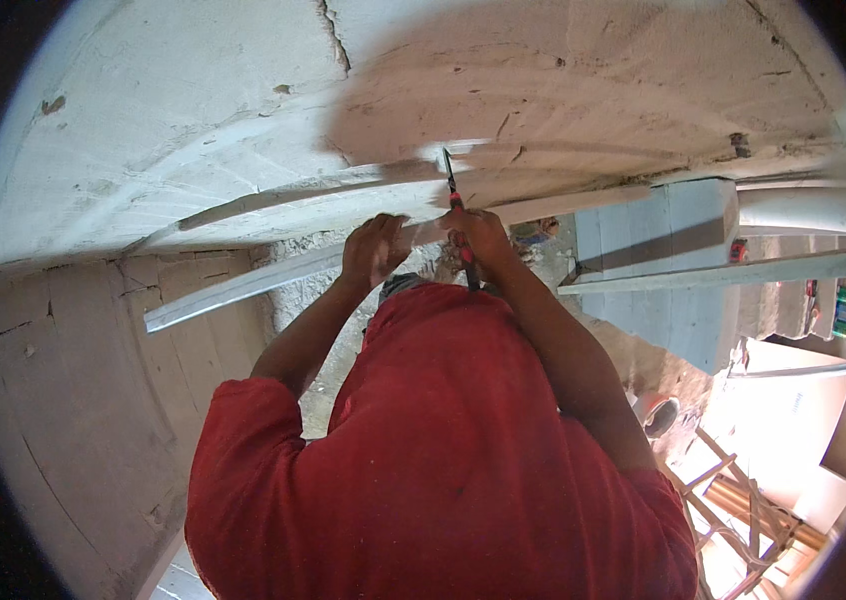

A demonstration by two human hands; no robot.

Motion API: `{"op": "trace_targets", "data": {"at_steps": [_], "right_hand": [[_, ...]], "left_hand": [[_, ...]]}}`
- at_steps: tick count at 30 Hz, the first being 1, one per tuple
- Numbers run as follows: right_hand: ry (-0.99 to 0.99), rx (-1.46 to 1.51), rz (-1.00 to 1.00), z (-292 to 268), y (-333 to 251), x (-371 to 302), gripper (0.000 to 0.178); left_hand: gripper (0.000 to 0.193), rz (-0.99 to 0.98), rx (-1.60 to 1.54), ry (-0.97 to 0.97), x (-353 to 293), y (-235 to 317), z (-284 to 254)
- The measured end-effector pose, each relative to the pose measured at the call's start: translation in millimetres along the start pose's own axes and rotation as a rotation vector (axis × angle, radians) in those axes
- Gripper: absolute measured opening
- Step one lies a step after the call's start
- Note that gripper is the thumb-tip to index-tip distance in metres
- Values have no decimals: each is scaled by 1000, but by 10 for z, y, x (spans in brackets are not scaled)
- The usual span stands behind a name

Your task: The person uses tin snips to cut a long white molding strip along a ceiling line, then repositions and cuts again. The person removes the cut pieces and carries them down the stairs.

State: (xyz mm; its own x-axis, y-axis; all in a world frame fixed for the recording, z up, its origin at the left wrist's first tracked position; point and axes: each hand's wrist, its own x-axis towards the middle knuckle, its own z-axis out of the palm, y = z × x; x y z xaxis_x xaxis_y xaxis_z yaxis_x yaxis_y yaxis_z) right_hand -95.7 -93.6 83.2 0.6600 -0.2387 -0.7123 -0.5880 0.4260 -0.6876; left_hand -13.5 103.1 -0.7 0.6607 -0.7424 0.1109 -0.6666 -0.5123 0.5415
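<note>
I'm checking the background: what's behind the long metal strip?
Pale rough ground and brownish surface show around the metal strip; what it and the left hand cover is hidden.

Head camera looks down, near left hand [373, 247] and right hand [486, 238]

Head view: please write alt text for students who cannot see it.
A person in a red shirt holds a long pale strip in the left hand and a red-and-black tool in the right hand, before a cracked wall.
</note>
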Motion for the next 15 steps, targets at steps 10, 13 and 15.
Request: {"op": "trace_targets", "data": {"at_steps": [10, 13, 15], "right_hand": [[-33, 35, -32, 51, 69, 5, 22], [-44, 6, -81, -43, 138, 112, 20], [-26, -59, -149, -48, 231, 185, 21]], "left_hand": [[32, -308, 112, -221, -849, -106, -159], [33, -354, 110, -232, -1012, -143, -210], [33, -387, 108, -237, -1101, -165, -250]]}}
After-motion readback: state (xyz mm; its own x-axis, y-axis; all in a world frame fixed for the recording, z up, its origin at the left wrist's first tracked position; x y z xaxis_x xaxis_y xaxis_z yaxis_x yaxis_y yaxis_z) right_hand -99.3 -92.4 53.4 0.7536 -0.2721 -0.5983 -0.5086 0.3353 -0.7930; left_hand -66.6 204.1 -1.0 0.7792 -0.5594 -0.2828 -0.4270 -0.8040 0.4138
